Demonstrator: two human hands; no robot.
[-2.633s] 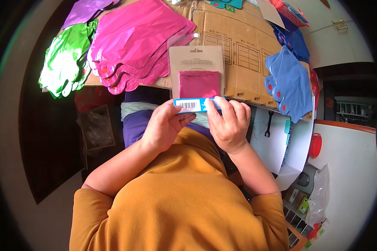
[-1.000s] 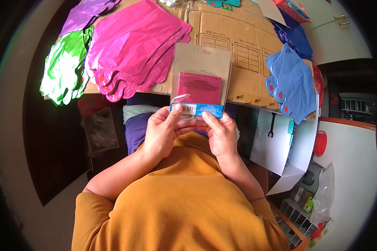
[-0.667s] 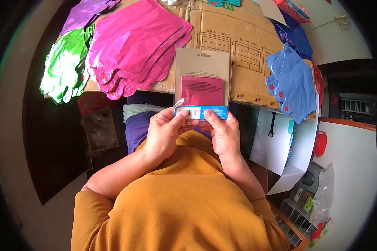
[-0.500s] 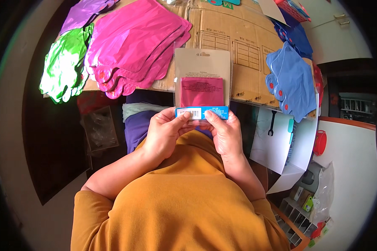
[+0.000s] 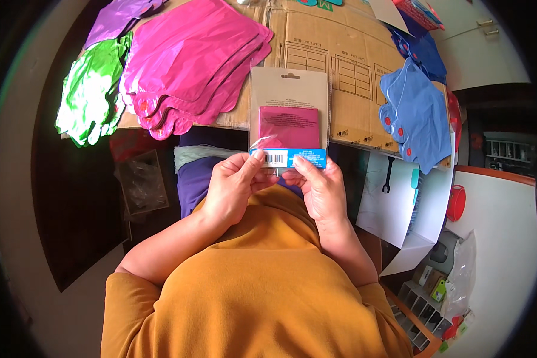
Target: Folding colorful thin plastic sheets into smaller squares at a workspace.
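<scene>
Head view: nearest is the person's mustard shirt (image 5: 256,268), with purple trousers (image 5: 191,186) and a pale cloth (image 5: 201,155) beyond its hem. Before the shirt, both hands are clamped on the lower end of a flat packet (image 5: 291,92), the left hand (image 5: 230,190) at its left corner and the right hand (image 5: 323,192) at its right. Each thumb presses the packet's blue strip (image 5: 308,157), the left one beside a barcode; fingers curl underneath, and whether the two sets touch cannot be told. Above the strip, folded pink foil (image 5: 289,131) shows against a tan card with a hang slot at its far end. The packet overlaps the front edge of the cardboard (image 5: 349,39) in this view; contact between them cannot be judged. On the cardboard, pink sheets (image 5: 197,65) lie fanned to the left, with green sheets (image 5: 92,89) beside them; light-blue sheets (image 5: 416,113) hang over the right edge. Farther off are purple sheets (image 5: 118,21), dark-blue sheets (image 5: 426,56) and a red basket (image 5: 422,15).
</scene>
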